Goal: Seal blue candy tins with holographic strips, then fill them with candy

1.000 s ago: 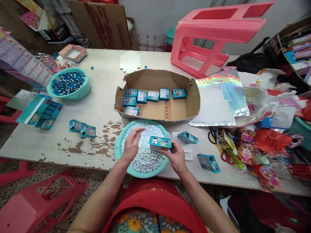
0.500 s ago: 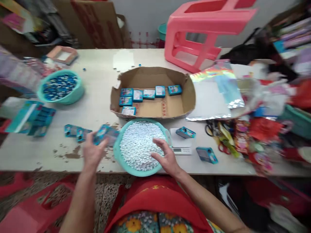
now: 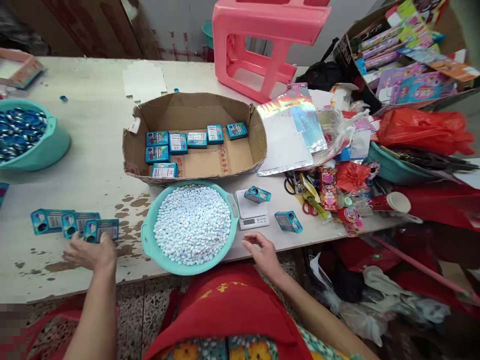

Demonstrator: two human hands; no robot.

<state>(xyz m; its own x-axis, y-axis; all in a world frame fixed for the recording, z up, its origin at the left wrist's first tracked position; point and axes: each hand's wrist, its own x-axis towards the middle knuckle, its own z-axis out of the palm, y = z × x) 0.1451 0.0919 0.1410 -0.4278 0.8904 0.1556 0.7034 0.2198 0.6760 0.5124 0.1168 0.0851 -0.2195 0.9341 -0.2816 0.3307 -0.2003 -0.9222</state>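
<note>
My left hand [image 3: 92,254] grips a small blue box [image 3: 106,229] with a round dark hole on its face. That box stands on the table at the right end of a short row, beside another blue box [image 3: 78,223]. Between my hands sits a green basin [image 3: 147,239] heaped with small white candies [image 3: 193,223]. My right hand [image 3: 262,252] is off the basin's right side at the table edge, fingers apart and holding nothing. Closest to it are a white digital scale [image 3: 255,221] with a blue box [image 3: 257,194] on it, and another blue box [image 3: 288,221].
Behind the basin is a cardboard tray [image 3: 240,160] with several blue boxes inside. A second green basin [image 3: 56,142] at the left holds blue-and-silver pieces. A pink stool [image 3: 270,75] lies at the back. Scissors [image 3: 309,208], bags and packets crowd the right.
My left hand has moved left and down, bringing the blue box from beside the basin to the row. My right hand has drawn back from over the candies. The view has shifted right.
</note>
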